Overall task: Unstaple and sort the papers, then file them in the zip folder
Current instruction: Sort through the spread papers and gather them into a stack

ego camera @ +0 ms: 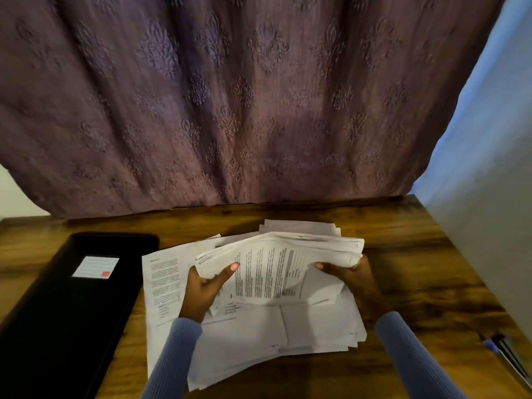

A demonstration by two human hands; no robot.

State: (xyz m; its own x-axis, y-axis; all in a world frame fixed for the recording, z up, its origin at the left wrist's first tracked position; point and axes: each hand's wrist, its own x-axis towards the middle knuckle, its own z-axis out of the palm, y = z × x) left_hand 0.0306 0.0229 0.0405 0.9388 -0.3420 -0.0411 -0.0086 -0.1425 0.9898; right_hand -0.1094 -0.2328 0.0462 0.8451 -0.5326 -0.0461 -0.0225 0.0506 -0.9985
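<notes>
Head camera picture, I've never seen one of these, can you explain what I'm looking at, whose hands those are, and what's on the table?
There is no machine here. A person wears one wide-angle camera on the head, so you look forward and down at their own two hands, as they would. That is why the edges bend.

The left hand and the right hand, in blue sleeves, together hold a thick stack of printed papers lifted above the wooden table. Each hand grips one side, thumb on top.

Under it, more loose sheets lie spread on the table. To the left lies a black zip folder with a white label. At the right edge lie some pens, blurred. Behind hangs a purple patterned curtain.
</notes>
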